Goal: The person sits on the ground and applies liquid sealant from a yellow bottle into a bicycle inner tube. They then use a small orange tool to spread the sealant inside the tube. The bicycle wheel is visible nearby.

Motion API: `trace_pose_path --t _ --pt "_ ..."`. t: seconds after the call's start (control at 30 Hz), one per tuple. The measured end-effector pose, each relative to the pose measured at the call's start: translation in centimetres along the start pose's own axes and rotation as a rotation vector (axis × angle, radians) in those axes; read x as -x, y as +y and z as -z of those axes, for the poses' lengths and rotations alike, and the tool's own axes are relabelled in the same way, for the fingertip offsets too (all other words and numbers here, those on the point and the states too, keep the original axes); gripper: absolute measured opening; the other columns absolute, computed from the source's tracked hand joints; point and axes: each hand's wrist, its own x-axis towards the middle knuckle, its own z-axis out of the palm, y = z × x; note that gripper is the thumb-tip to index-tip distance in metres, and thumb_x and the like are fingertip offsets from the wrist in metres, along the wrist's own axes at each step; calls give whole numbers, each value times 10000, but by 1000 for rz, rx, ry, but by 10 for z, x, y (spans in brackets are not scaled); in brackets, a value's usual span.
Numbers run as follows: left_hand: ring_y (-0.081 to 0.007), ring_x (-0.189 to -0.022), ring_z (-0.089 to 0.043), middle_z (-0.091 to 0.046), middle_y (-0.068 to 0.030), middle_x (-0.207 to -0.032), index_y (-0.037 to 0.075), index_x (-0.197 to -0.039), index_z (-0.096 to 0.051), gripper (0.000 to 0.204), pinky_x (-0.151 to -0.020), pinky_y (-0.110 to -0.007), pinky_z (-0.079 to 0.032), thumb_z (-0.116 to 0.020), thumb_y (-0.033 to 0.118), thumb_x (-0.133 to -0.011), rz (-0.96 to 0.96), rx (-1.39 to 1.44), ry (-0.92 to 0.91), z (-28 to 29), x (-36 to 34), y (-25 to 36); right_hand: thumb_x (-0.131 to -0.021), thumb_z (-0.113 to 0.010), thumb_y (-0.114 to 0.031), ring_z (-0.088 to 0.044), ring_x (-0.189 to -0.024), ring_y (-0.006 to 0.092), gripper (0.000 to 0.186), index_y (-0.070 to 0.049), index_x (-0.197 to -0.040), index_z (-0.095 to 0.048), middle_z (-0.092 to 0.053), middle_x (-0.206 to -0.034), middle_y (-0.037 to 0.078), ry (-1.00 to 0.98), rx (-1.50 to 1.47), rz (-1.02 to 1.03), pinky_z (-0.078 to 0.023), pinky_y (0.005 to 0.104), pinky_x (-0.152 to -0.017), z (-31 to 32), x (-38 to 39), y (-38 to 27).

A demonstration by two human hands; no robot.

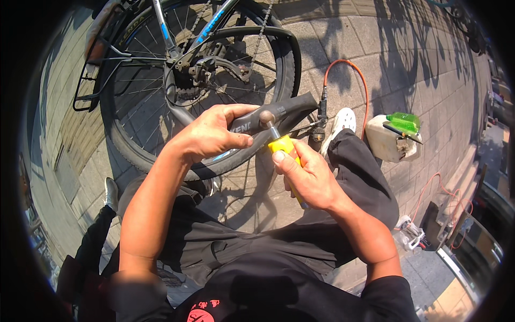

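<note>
Spoked black bicycle wheel (161,96) stands on the grey paved ground (343,43), ahead of the person's knees. Left hand (212,134) keeps a closed grip on a black rubber inner tube (289,107). Right hand (306,177) clasps a yellow-handled tool (283,146), its metal head touching the tube.

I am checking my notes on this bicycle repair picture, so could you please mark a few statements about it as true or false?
1. The left hand holds a black inner tube. True.
2. The right hand grips a red-handled tool. False: the tool has a yellow handle.
3. A bicycle wheel lies ahead of the hands. True.
4. The orange hose is coiled on the person's lap. False: it runs over the paving.
5. A green bottle rests on a white container. True.
</note>
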Motion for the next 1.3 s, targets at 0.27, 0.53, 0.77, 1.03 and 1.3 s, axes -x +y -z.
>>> trace_pose_path --t 0.27,0.53,0.77,1.03,1.3 --pt "-60 -997 -667 -738 -6 -1210 -3 -1569 -608 742 -872 -245 -577 -861 -78 -876 37 32 9 -2 -1 0 -1122 -686 -414 -641 -964 118 520 25 -1395 -636 -699 -1035 48 0 20 -16 -551 337 -856 -1 -3 0" --pt "-81 -1078 -686 -735 -13 -1257 -15 -1577 -594 751 -941 -253 -595 -836 -118 -874 44 6 15 -1 -1 -2 -1119 -683 -422 -645 -946 119 502 28 -1338 -645 -702 -1004 46 -4 31 13 -549 340 -837 -3 -3 -1" --pt "-75 -1069 -686 -751 -13 -1243 -18 -1584 -589 775 -936 -250 -592 -868 -90 -864 -1 53 17 1 -2 -7 -1121 -678 -417 -642 -988 125 496 20 -1355 -642 -696 -1031 60 -12 40 0 -545 337 -885 -2 0 -2" --pt "-69 -1017 -687 -749 -13 -1247 -18 -1577 -600 766 -878 -240 -580 -867 -89 -863 11 57 24 -1 0 1 -1125 -683 -393 -653 -993 127 512 31 -1405 -623 -713 -1054 59 -13 53 29 -555 342 -886 -3 4 -1" --pt "-66 -1021 -687 -749 -16 -1241 -11 -1561 -618 702 -904 -237 -576 -813 -96 -892 56 48 11 -1 4 10 -1117 -697 -393 -660 -1011 136 514 36 -1391 -628 -721 -1063 70 11 31 29 -555 345 -907 -3 4 2"
